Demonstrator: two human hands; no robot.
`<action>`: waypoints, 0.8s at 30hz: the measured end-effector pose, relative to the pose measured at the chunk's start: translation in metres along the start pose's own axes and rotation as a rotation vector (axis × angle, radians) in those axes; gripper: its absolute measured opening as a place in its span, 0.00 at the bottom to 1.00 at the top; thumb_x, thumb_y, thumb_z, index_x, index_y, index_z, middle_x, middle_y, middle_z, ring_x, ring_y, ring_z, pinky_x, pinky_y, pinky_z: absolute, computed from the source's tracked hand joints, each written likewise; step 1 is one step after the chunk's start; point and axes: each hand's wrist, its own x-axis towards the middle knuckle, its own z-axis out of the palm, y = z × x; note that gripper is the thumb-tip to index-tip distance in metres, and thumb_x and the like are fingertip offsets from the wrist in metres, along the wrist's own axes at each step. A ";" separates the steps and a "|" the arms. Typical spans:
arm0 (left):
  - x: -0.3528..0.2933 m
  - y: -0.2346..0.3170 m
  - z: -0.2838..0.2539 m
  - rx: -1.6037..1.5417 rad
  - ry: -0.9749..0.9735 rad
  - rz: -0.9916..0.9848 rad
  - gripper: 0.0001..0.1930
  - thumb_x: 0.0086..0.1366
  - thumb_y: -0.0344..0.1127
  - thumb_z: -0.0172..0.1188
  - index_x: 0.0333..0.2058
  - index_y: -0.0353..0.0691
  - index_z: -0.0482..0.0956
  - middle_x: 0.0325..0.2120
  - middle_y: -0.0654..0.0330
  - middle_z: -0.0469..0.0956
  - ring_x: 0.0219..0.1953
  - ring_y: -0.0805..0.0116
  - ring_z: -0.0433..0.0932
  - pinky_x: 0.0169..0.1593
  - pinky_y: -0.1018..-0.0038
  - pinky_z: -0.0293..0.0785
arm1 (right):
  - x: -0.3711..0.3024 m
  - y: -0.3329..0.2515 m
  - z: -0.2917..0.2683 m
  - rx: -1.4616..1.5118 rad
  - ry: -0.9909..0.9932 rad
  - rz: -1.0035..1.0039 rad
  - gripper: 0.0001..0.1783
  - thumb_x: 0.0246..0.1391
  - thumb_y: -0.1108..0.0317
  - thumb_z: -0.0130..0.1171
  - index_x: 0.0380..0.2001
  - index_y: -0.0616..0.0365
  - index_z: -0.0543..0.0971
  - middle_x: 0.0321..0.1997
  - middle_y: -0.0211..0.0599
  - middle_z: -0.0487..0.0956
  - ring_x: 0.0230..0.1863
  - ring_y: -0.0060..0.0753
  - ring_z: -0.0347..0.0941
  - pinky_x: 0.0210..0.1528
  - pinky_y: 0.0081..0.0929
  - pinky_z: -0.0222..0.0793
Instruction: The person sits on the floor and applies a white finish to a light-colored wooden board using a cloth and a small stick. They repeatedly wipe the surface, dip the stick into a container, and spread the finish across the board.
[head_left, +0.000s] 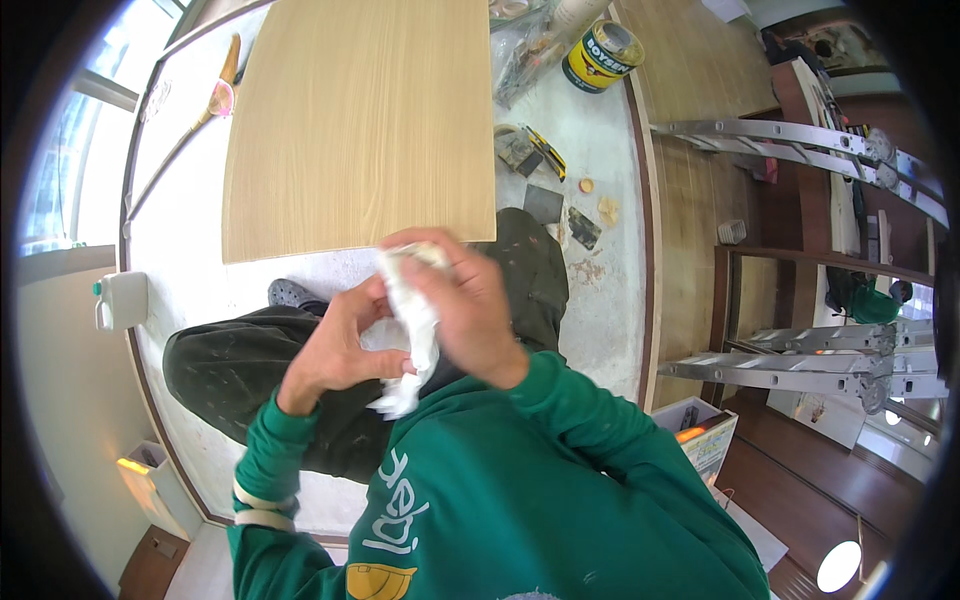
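Observation:
A crumpled white cloth [420, 335] with a yellowish patch at its top hangs between my hands, above my lap. My right hand [468, 310] grips it from the right, its fingers bent over the upper part and slightly blurred. On the other side, my left hand [345, 345] curls with thumb and fingers against the cloth. Just beyond both hands is the near edge of a light wood-grain board [360, 130]. My right hand's knuckles overlap that edge in view; whether they touch it I cannot tell.
Right of the board lie a yellow-black cutter knife [546, 155], a dark sanding sheet [543, 204] and a yellow-and-black can [603, 57]. A long-handled brush [222, 95] lies left, near a white jug [121, 301]. Aluminium ladders [780, 372] stand at right.

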 end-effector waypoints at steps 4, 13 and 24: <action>-0.056 0.018 -0.003 0.281 0.459 -0.255 0.17 0.49 0.27 0.69 0.39 0.29 0.82 0.31 0.62 0.81 0.34 0.75 0.78 0.39 0.75 0.75 | -0.002 0.016 0.028 -0.340 -0.163 -0.318 0.12 0.65 0.74 0.53 0.49 0.60 0.79 0.48 0.37 0.80 0.48 0.28 0.76 0.53 0.26 0.70; -0.214 0.040 -0.050 0.426 1.247 -0.138 0.24 0.55 0.34 0.67 0.50 0.30 0.78 0.36 0.57 0.82 0.35 0.66 0.80 0.42 0.71 0.76 | -0.029 0.048 0.024 -0.499 -0.485 0.083 0.12 0.59 0.70 0.62 0.45 0.62 0.81 0.38 0.37 0.83 0.32 0.25 0.78 0.37 0.25 0.74; -0.215 0.016 -0.076 0.799 1.461 -0.017 0.31 0.59 0.37 0.71 0.60 0.35 0.73 0.54 0.48 0.76 0.57 0.55 0.75 0.61 0.61 0.69 | -0.040 0.060 0.032 -0.784 -0.751 0.079 0.14 0.57 0.65 0.62 0.43 0.61 0.80 0.37 0.45 0.82 0.37 0.46 0.80 0.42 0.38 0.75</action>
